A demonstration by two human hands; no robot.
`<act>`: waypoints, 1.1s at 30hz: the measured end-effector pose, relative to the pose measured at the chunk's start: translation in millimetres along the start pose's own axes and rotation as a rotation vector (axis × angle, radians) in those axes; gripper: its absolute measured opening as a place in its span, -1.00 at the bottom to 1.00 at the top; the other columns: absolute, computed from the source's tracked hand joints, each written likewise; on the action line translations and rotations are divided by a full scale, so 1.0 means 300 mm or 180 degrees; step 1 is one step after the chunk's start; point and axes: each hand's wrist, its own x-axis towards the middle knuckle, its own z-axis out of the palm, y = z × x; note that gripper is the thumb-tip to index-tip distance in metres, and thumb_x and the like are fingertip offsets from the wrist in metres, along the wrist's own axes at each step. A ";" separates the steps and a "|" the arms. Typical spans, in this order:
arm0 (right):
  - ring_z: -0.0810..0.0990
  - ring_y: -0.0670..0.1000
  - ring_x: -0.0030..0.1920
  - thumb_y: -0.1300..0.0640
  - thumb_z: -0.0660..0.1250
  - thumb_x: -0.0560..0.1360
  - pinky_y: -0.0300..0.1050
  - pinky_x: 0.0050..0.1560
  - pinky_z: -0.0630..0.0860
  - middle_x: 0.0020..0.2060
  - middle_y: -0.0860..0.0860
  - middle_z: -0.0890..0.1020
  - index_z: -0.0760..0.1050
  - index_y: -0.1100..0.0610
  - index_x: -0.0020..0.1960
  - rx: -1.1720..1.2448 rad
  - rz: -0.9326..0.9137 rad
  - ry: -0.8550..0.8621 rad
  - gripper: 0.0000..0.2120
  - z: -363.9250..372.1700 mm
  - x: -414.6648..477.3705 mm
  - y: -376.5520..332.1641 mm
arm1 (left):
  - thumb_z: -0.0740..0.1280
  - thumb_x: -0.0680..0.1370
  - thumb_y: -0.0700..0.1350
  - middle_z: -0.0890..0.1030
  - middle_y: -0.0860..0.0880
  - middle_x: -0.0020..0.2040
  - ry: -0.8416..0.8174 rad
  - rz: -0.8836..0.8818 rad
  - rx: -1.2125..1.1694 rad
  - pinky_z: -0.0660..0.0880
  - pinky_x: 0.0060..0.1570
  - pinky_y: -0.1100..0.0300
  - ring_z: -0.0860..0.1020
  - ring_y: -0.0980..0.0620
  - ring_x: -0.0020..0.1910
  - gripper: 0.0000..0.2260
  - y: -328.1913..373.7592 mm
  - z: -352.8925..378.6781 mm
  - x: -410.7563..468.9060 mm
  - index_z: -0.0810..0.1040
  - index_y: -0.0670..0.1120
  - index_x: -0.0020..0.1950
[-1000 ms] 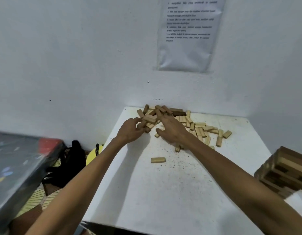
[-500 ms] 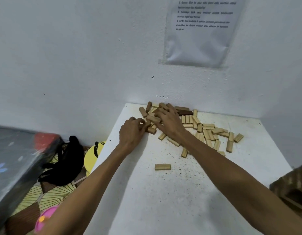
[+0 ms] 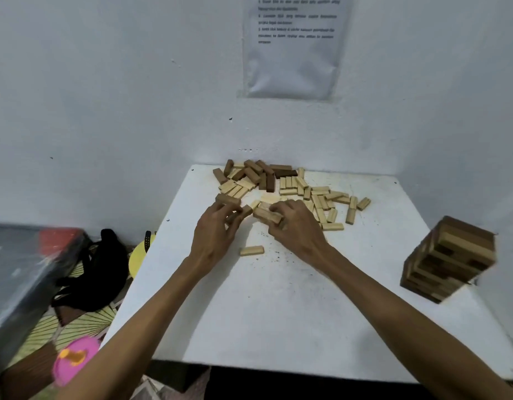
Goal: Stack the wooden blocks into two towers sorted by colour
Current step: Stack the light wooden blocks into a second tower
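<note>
A heap of loose wooden blocks [image 3: 292,186] lies at the far side of the white table [image 3: 278,313], darker brown ones at the back left, pale ones to the right. My left hand [image 3: 215,235] grips brown blocks [image 3: 228,200] at the heap's near left edge. My right hand [image 3: 295,226] holds pale blocks [image 3: 267,215] beside it. One pale block [image 3: 252,250] lies alone just below both hands. A stacked tower of mixed dark and pale blocks [image 3: 448,258] stands near the table's right edge.
White walls close the table at the back and right, with a printed sheet [image 3: 295,44] taped up. Left of the table, on the floor, are a black bag [image 3: 102,269], a yellow object [image 3: 137,255], a pink lid [image 3: 73,359] and a dark board [image 3: 21,278].
Both hands have drawn back toward me from the heap's far left, each now gripping blocks. The view shifted, bringing the stacked tower at the right fully into sight.
</note>
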 end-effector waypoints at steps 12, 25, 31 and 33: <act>0.49 0.00 0.16 0.10 0.43 0.50 -0.15 0.09 0.46 0.10 -0.09 0.64 0.60 0.08 0.22 0.0272 0.0119 -0.0062 -0.71 -0.081 -0.488 -0.007 | 0.39 0.63 0.10 0.63 0.04 0.07 -0.0280 0.0000 0.0021 0.56 0.03 0.06 0.60 0.01 0.05 -0.78 0.145 0.064 -0.336 0.69 0.03 0.18; 0.35 -0.03 0.31 0.12 0.42 0.50 -0.17 0.25 0.40 0.30 -0.06 0.43 0.58 0.02 0.35 0.0560 0.0185 -0.0343 -0.59 -0.113 -0.534 0.000 | 0.38 0.50 -0.10 0.67 0.23 0.06 -0.0671 0.0311 -0.0132 0.49 0.18 -0.05 0.52 0.12 0.19 -0.75 0.186 0.070 -0.359 0.68 0.10 0.15; 0.39 0.00 0.28 0.15 0.42 0.55 -0.13 0.26 0.39 0.25 -0.04 0.46 0.57 0.03 0.28 0.0517 0.0440 -0.0095 -0.70 -0.128 -0.513 0.044 | 0.26 0.44 0.07 0.63 0.12 0.17 -0.1231 0.0727 -0.0114 0.45 0.18 -0.08 0.51 0.05 0.23 -0.55 0.160 0.049 -0.340 0.63 0.08 0.30; 0.40 -0.05 0.28 0.17 0.40 0.54 -0.10 0.29 0.42 0.21 -0.10 0.51 0.54 0.01 0.28 0.0602 0.0569 -0.0133 -0.68 -0.141 -0.512 0.068 | 0.31 0.46 0.07 0.61 0.14 0.18 -0.1338 0.0855 -0.0077 0.45 0.19 -0.08 0.51 0.07 0.24 -0.57 0.148 0.055 -0.335 0.61 0.11 0.33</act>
